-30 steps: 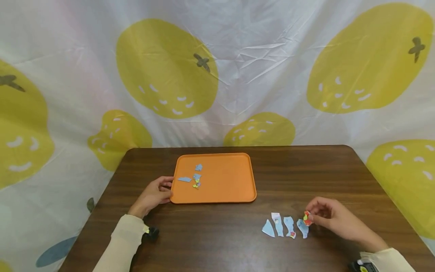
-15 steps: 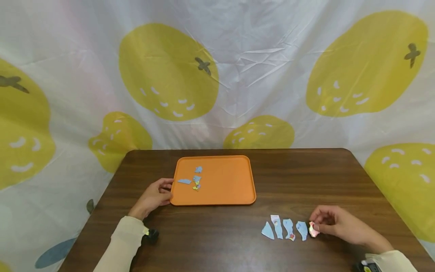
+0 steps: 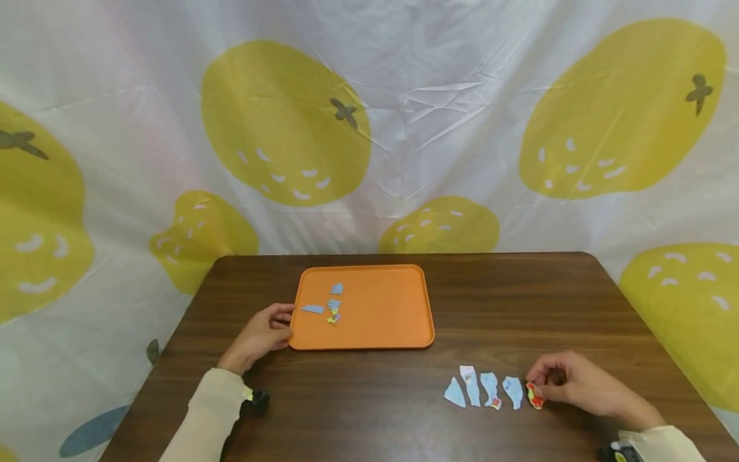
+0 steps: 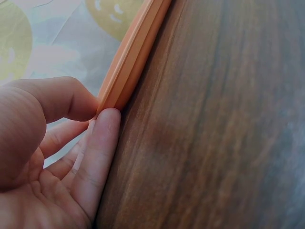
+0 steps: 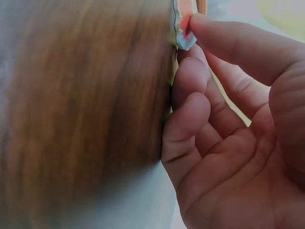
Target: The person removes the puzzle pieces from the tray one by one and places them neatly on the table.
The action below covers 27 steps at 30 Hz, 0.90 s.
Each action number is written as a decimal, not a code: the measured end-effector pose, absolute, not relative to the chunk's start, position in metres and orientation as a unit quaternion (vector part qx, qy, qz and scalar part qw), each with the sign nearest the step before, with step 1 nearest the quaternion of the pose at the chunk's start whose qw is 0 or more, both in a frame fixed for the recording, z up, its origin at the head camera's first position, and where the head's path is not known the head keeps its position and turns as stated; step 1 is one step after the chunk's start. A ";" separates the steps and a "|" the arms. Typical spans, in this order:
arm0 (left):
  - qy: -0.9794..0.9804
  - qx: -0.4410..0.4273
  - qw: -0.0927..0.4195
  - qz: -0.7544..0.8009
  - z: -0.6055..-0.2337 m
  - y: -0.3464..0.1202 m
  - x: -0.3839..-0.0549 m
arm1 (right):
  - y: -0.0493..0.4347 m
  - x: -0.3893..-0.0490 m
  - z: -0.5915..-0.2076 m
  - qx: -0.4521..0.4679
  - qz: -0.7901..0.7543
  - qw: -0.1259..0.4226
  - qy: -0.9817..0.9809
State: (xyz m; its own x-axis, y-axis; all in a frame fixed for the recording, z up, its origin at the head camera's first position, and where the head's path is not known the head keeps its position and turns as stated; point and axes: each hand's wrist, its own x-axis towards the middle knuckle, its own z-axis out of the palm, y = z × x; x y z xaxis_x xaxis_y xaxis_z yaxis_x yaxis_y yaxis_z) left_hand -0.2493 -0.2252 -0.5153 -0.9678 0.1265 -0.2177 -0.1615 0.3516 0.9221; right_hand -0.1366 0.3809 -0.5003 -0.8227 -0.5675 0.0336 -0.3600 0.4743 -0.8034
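My right hand (image 3: 568, 384) pinches a small red-and-yellow puzzle piece (image 3: 535, 396) between thumb and fingers, low at the right end of a row of pieces. Close up, in the right wrist view, the thumb lies on the reddish face of that puzzle piece (image 5: 186, 19). Light blue irregular pieces make up the row, among them a triangular piece (image 3: 455, 393) and a wavy-edged piece (image 3: 512, 392). Over at the left, my left hand (image 3: 260, 332) holds the left edge of an orange tray (image 3: 392, 308), thumb and fingers at its rim (image 4: 125, 71).
Inside the tray, near its left side, lie several small pieces, including a pointed blue piece (image 3: 313, 309) and a blue-yellow piece (image 3: 334, 310). The dark wood table (image 3: 358, 410) backs onto a hanging white cloth (image 3: 439, 128) printed with yellow fruit.
My right hand has moved slightly right and nearer the front, bringing the red-and-yellow piece from over the rightmost blue piece to beside it. The left hand stays on the tray; the head view shifted a little.
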 end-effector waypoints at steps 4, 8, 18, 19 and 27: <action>0.813 -0.010 0.127 0.568 -0.515 -0.225 -0.249 | 0.382 -0.137 -0.502 -0.258 -0.418 0.101 0.865; 0.813 -0.007 0.126 0.568 -0.515 -0.225 -0.249 | 0.382 -0.138 -0.502 -0.240 -0.407 0.099 0.875; 0.814 -0.008 0.126 0.567 -0.518 -0.227 -0.250 | 0.371 -0.143 -0.490 -0.218 -0.391 0.089 0.890; 0.814 -0.007 0.126 0.567 -0.518 -0.227 -0.250 | 0.369 -0.144 -0.489 -0.216 -0.389 0.085 0.892; 0.814 -0.001 0.126 0.567 -0.518 -0.227 -0.251 | 0.356 -0.153 -0.482 -0.218 -0.382 0.065 0.896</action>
State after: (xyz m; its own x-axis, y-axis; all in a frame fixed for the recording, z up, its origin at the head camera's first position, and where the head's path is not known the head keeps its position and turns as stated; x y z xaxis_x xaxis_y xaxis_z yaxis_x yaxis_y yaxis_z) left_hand -0.2514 -0.2268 -0.5178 -0.9684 0.1406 -0.2059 -0.1443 0.3574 0.9227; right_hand -0.1529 0.3556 -0.4824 -0.8967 -0.4398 0.0491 -0.3398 0.6133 -0.7130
